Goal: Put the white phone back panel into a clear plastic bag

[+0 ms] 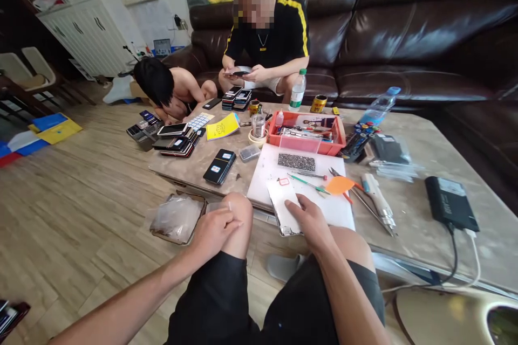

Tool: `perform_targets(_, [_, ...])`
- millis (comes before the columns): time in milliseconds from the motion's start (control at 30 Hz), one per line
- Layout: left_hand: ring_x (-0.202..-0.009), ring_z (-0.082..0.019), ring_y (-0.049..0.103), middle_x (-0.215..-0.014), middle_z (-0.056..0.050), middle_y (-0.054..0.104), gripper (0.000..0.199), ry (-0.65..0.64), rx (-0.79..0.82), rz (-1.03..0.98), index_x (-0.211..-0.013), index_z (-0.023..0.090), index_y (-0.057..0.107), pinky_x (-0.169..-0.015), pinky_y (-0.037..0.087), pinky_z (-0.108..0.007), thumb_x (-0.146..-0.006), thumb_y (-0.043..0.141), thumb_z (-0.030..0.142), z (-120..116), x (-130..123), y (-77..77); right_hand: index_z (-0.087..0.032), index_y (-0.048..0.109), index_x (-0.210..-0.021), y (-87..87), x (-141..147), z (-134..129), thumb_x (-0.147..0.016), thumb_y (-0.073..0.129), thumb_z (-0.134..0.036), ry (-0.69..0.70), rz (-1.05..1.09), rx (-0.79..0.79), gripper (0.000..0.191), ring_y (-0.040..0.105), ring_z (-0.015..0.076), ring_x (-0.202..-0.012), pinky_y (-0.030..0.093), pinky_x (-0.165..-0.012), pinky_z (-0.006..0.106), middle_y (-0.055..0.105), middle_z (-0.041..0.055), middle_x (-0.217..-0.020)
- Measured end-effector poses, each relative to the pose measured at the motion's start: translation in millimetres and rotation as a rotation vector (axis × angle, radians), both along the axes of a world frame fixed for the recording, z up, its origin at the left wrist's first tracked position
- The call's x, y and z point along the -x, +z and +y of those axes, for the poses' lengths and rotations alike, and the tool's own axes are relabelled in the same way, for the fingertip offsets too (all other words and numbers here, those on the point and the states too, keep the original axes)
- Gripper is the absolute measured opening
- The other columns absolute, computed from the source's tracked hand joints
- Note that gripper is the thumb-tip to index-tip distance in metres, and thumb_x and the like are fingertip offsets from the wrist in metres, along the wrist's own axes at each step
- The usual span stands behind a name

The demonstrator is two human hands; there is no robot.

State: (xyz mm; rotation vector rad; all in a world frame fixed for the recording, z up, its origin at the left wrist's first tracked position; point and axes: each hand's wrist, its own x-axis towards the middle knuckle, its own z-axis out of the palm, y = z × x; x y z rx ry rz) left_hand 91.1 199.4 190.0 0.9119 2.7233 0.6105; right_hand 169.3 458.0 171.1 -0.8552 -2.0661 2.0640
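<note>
My right hand (308, 221) grips the lower right edge of a flat white phone-sized panel (284, 206), thumb on top, over the front edge of a white foam mat (263, 172). A small red-framed label marks the panel's upper end. My left hand (215, 229) is by my left knee, its fingers pressed together at a small clear plastic piece (218, 206). On the mat lie a speckled dark strip (297, 162), a green tweezer-like tool (309, 184), a screwdriver (311, 175), orange-handled cutters (347, 188) and an orange pick (339, 185).
A red tool tray (342, 143) stands behind the mat. Stacked phones (219, 166) lie left of it, a black power box (451, 202) right. A box of plastic bags (178, 218) is below the table's left edge. Two people sit across the table.
</note>
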Motion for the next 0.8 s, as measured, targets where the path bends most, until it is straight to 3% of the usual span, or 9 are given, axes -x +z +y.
perform_targets(100, [-0.073,-0.020,0.059,-0.073,-0.003,0.060,0.043,0.007,-0.026,-0.026,-0.064,0.022,0.045,-0.069,0.038,-0.032,-0.105,0.045,0.037,-5,2,5.4,-0.016,0.071,-0.110,-0.8,-3,-3,-0.084,0.072,-0.051,0.032,0.009,0.015,0.043,0.060,0.0172,-0.065,0.043,-0.055,0.026,0.071,0.0015,-0.079])
perform_targets(200, [-0.076,-0.020,0.061,-0.075,-0.003,0.061,0.040,-0.012,-0.033,-0.064,-0.067,0.023,0.045,-0.070,0.040,-0.032,-0.105,0.037,0.032,-11,6,13.0,-0.017,0.071,-0.113,-4.0,-3,-4,-0.087,0.071,-0.050,0.069,0.016,0.006,0.042,0.061,0.0174,-0.068,0.046,-0.059,0.027,0.073,0.0018,-0.083])
perform_targets(333, [-0.074,-0.019,0.058,-0.075,-0.001,0.058,0.029,-0.051,-0.003,-0.092,-0.065,0.023,0.043,-0.068,0.038,-0.032,-0.094,0.047,0.021,-13,11,24.0,-0.018,0.072,-0.114,-4.8,-2,-4,-0.089,0.070,-0.050,0.097,0.005,-0.017,0.041,0.062,0.0180,-0.069,0.048,-0.060,0.028,0.074,0.0020,-0.084])
perform_targets(433, [-0.069,-0.017,0.053,-0.072,0.001,0.054,0.032,-0.058,0.026,-0.092,-0.062,0.023,0.036,-0.065,0.034,-0.031,-0.089,0.053,0.019,-8,12,28.0,-0.019,0.071,-0.117,-1.4,-4,-6,-0.088,0.072,-0.052,0.102,-0.017,0.039,0.044,0.060,0.0177,-0.063,0.047,-0.055,0.028,0.072,0.0009,-0.079])
perform_targets(567, [-0.072,-0.018,0.054,-0.074,-0.001,0.057,0.033,-0.032,0.049,-0.044,-0.063,0.022,0.040,-0.066,0.031,-0.031,-0.094,0.052,0.020,2,6,21.1,-0.019,0.069,-0.121,2.5,-11,-10,-0.086,0.074,-0.052,0.113,-0.005,0.137,0.048,0.062,0.0192,-0.065,0.049,-0.056,0.029,0.073,0.0020,-0.081])
perform_targets(800, [-0.075,-0.020,0.061,-0.077,-0.004,0.065,0.042,0.101,0.067,0.054,-0.068,0.022,0.052,-0.070,0.039,-0.032,-0.107,0.044,0.035,5,-9,2.1,-0.018,0.069,-0.124,7.1,-25,-20,-0.088,0.072,-0.052,0.198,-0.041,0.133,0.049,0.067,0.0215,-0.079,0.051,-0.065,0.030,0.077,0.0047,-0.095])
